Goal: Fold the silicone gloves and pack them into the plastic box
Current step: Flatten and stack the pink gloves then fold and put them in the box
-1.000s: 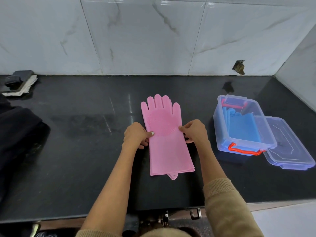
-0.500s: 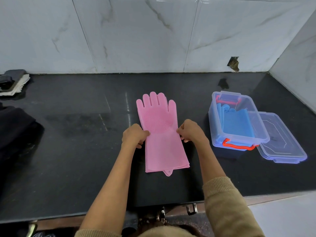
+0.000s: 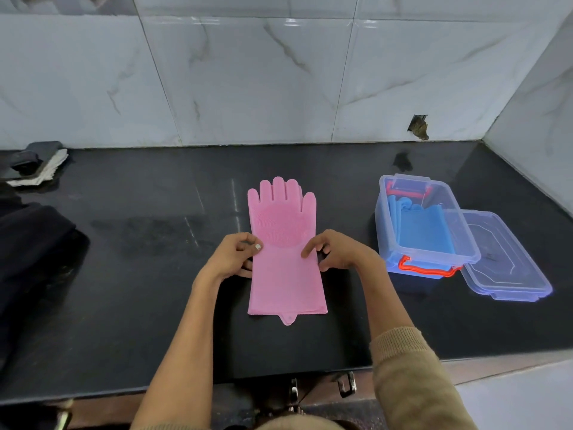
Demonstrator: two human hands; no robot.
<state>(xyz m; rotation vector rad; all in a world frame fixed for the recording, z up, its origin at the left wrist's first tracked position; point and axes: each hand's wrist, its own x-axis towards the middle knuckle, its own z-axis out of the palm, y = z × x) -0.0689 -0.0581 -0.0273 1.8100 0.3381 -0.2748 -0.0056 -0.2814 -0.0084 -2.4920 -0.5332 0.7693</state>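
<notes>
Pink silicone glove (image 3: 286, 252) flat on black glossy tabletop (image 3: 139, 274), fingertips toward wall, cuff toward person. Left hand (image 3: 234, 257) pinches left edge at wrist; right hand (image 3: 336, 251) at right edge, fingers curled, grip not clearly seen. Likely soft, floppy, light, grippy; bristled palm patch thicker, so fold across smooth cuff. Clear plastic box (image 3: 424, 225), rigid, red handles, holds blue gloves (image 3: 426, 228); lid (image 3: 508, 259) beside.
</notes>
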